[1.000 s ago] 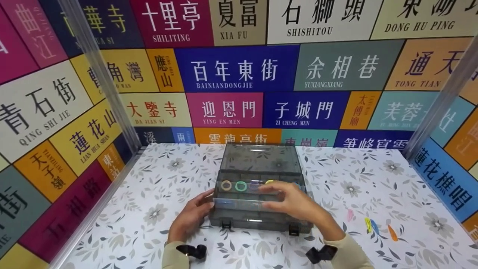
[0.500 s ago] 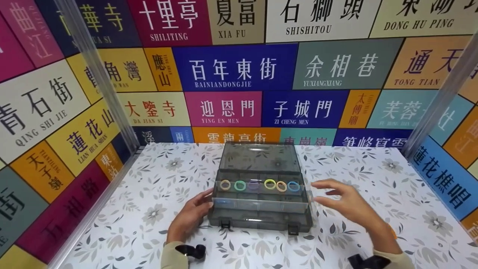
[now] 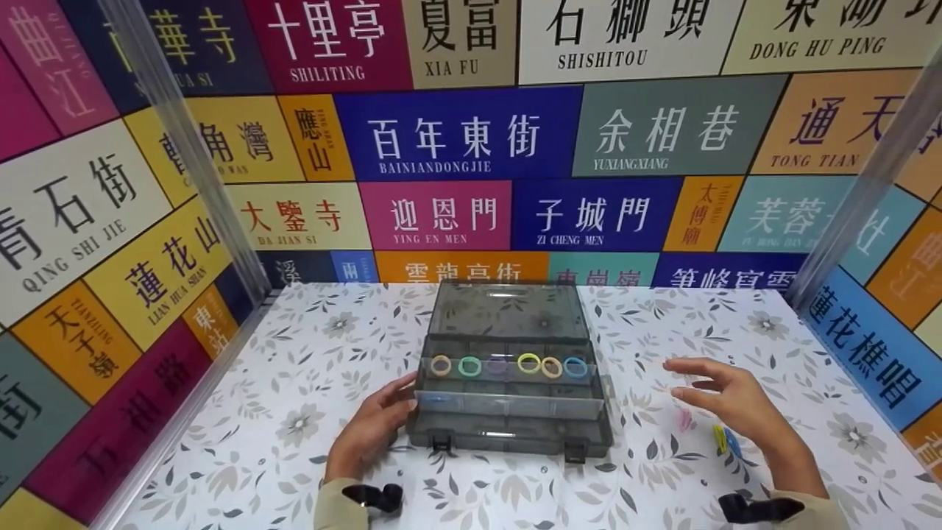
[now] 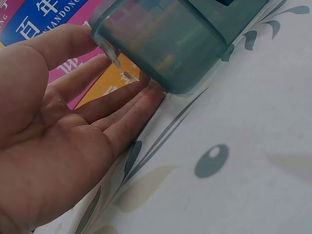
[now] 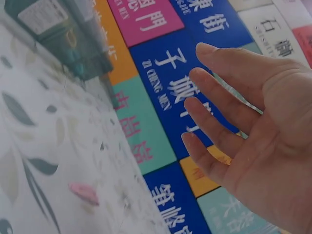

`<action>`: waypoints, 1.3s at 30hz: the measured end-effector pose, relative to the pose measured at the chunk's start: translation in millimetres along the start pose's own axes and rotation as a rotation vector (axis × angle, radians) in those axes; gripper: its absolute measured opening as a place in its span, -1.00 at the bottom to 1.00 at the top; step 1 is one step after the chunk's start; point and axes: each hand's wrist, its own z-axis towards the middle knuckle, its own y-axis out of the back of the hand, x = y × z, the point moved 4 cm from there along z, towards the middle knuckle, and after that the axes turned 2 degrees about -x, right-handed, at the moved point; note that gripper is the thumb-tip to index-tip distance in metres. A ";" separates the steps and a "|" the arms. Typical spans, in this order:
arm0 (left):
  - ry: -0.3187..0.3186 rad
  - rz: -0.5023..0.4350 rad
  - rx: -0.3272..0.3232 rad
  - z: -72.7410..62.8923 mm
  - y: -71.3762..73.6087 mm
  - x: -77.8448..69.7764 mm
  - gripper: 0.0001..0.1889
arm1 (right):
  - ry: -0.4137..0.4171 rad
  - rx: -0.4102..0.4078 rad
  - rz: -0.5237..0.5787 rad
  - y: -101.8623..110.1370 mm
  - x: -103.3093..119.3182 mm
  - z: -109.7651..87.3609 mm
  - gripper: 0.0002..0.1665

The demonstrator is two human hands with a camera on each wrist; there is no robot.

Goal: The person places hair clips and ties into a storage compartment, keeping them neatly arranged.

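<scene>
A translucent grey plastic storage box (image 3: pixel 508 442) stands mid-table, its lid (image 3: pixel 508 309) raised at the back. Along its middle runs a clear plastic tray (image 3: pixel 508 405), above which small coloured rings (image 3: pixel 469 366) sit in a row. My left hand (image 3: pixel 372 430) rests its thumb and fingertips against the box's left end; in the left wrist view the fingers reach its lower edge. My right hand (image 3: pixel 736 397) hovers right of the box, fingers spread and holding nothing. Near it lie a pink clip-like piece (image 3: pixel 684 419), a yellow one (image 3: pixel 720 439) and a blue one (image 3: pixel 733 443).
A white tabletop (image 3: pixel 309 353) with a leaf and flower print spreads around the box. Behind it stands a wall (image 3: pixel 464 140) of coloured street-name signs, with clear corner posts (image 3: pixel 857 191) at either side.
My right hand has moved from over the ring row out to the right, above the loose pieces. The full row of rings now shows. My left hand stays at the box's left end.
</scene>
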 end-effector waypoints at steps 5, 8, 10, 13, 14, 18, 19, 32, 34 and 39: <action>-0.031 0.027 -0.012 0.5 0.8 0.2 -0.34 | -0.021 0.022 0.057 1.3 -23.7 2.7 -0.42; -0.028 0.018 -0.016 0.9 1.8 1.6 -0.34 | -0.040 0.038 0.058 -0.4 -37.8 4.7 -0.43; -0.019 0.011 -0.020 0.6 2.6 2.4 -0.34 | -0.064 0.065 0.053 -2.5 -46.6 6.8 -0.42; -0.004 0.003 -0.033 -0.8 3.5 2.5 -0.35 | -0.076 0.102 0.044 -5.4 -56.7 9.7 -0.42; 0.000 0.001 -0.037 -0.9 3.7 2.5 -0.35 | -0.066 0.114 0.045 -6.6 -59.4 10.6 -0.42; -0.007 -0.004 -0.029 -1.3 2.1 1.7 -0.35 | 0.015 0.145 0.059 -9.4 -66.9 10.9 -0.42; -0.012 -0.004 -0.023 -1.1 1.8 1.8 -0.34 | 0.026 0.156 0.064 -10.1 -68.7 10.6 -0.40; -0.040 -0.004 0.018 1.5 0.4 3.7 -0.33 | 0.033 0.248 0.006 -14.3 -81.1 10.1 -0.35; -0.036 -0.007 0.020 1.4 0.4 4.2 -0.34 | 0.028 0.270 0.008 -16.2 -81.7 10.2 -0.35; -0.025 -0.016 0.016 1.3 -0.3 3.4 -0.35 | -0.014 0.276 0.002 -17.2 -84.2 9.1 -0.37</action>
